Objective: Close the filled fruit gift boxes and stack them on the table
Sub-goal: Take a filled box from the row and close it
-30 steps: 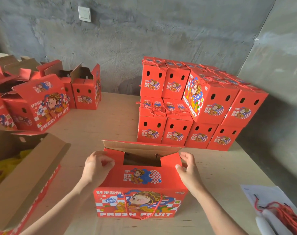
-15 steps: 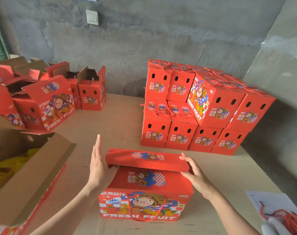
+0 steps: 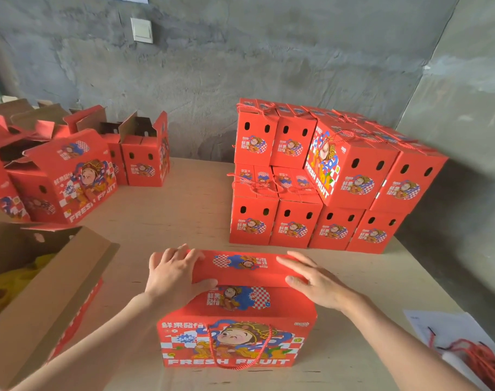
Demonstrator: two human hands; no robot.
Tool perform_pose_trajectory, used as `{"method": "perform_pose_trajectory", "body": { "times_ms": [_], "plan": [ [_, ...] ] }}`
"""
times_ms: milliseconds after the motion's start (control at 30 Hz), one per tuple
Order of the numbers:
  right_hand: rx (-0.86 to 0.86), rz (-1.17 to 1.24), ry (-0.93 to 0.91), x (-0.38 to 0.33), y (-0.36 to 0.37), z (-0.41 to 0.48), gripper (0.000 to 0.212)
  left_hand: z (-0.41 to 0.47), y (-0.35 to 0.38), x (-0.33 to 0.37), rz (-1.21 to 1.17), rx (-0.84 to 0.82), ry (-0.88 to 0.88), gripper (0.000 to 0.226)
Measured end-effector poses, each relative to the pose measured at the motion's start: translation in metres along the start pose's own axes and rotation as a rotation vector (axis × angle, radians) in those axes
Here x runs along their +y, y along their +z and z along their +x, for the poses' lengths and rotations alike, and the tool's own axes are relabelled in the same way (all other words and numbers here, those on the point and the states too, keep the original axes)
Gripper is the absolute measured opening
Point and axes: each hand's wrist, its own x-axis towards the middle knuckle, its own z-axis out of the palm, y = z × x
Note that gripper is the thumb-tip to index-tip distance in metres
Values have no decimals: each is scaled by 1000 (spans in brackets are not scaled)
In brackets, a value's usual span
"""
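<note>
Fruit gift box (image 3: 235, 342), red, printed "FRESH FRUIT", stands on the worktop (image 3: 184, 215) directly under both hands, red rope handle (image 3: 238, 351) hanging down its near face. Top flap (image 3: 240, 268) lies folded down across the box top. Left hand (image 3: 173, 275) rests flat on the flap's left end, fingers extended, thumb along the near edge. Right hand (image 3: 314, 283) rests flat on the right end, fingers straight and spread. Hands are apart, neither grips anything. Beyond the right hand: stack of closed boxes (image 3: 325, 187), two layers high. Beyond the left hand, well apart: several open boxes (image 3: 71, 176), flaps up. Just left of the left forearm: open carton (image 3: 43, 292) with something yellow inside. Right of the right forearm: red cords (image 3: 483, 359) on a paper sheet (image 3: 438, 323).
</note>
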Motion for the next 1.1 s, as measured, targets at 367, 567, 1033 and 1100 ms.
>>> {"method": "perform_pose_trajectory", "body": {
  "times_ms": [367,567,1033,1100],
  "plan": [
    [50,-84,-1,2,2,2,49,36,-9,-14,112,-321,232,85],
    [66,-64,-1,0,3,2,38,36,-9,-16,168,-344,265,86],
    [144,-71,-27,-9,4,-2,39,45,-14,23,248,-329,235,109],
    [142,-62,-16,-9,4,-3,39,42,-6,37,194,-286,206,115]
  ]
}}
